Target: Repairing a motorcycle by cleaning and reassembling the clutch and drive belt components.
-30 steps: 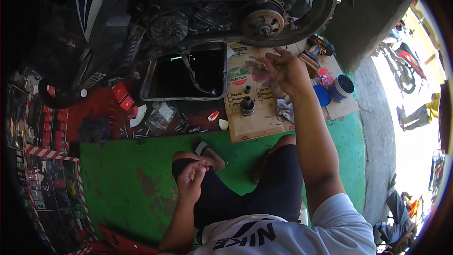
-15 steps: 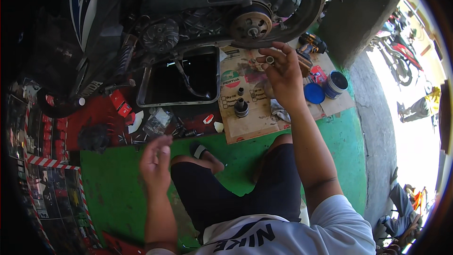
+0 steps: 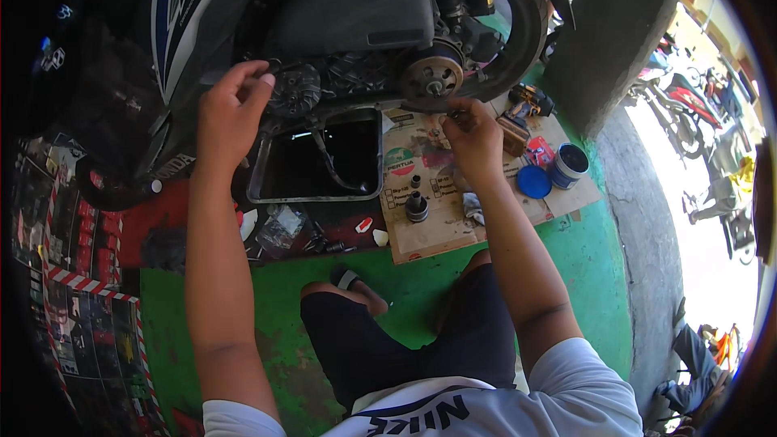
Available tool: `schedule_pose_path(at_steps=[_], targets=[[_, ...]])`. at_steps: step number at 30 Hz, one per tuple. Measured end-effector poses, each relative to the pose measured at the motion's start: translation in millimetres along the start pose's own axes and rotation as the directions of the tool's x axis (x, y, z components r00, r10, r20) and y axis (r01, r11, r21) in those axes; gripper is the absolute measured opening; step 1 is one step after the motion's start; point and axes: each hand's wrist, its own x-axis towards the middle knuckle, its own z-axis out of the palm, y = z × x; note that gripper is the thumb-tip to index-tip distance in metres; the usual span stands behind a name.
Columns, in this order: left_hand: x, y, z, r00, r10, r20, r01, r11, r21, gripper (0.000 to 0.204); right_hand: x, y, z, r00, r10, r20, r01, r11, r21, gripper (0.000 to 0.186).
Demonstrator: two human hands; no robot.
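My left hand is raised in front of the scooter, its fingers bent and its thumb apart, beside the finned metal fan wheel. Nothing shows in it. My right hand is closed in a pinch just below the round clutch drum. A small metal nut showed between these fingers a moment ago; now they mostly hide it. The clutch drum has holes and a central shaft. Under the engine a black hose hangs over a metal drain pan of dark liquid.
On flattened cardboard stand sockets, a rag, a blue lid, an open tub and a power tool. Plastic bags and small parts lie left of it. A grey pillar rises at right.
My left hand has moved forward from near my knee to the fan wheel. My right hand has moved slightly down, its fingers drawn together. The view has shifted a little.
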Motion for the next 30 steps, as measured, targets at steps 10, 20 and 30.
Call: schedule_pose_path(at_steps=[10, 20, 30], targets=[[23, -10, 0, 0.98, -0.014, 0.201, -0.025, 0.982, 0.189, 0.022, 20, 10, 48, 0.955, -0.129, -0.267, 0.122, 0.992, -0.043, 0.022], [21, -10, -1, 0.984, -0.026, 0.178, 0.007, 0.994, 0.107, 0.025, 20, 25, 60, 0.887, -0.347, -0.305, 0.252, 0.916, -0.311, 0.019], [21, -9, -1, 0.979, -0.061, 0.195, 0.039, 0.993, 0.116, 0.03, 23, -5, 69, 0.892, 0.084, -0.443, -0.107, 0.994, -0.028, 0.02]])
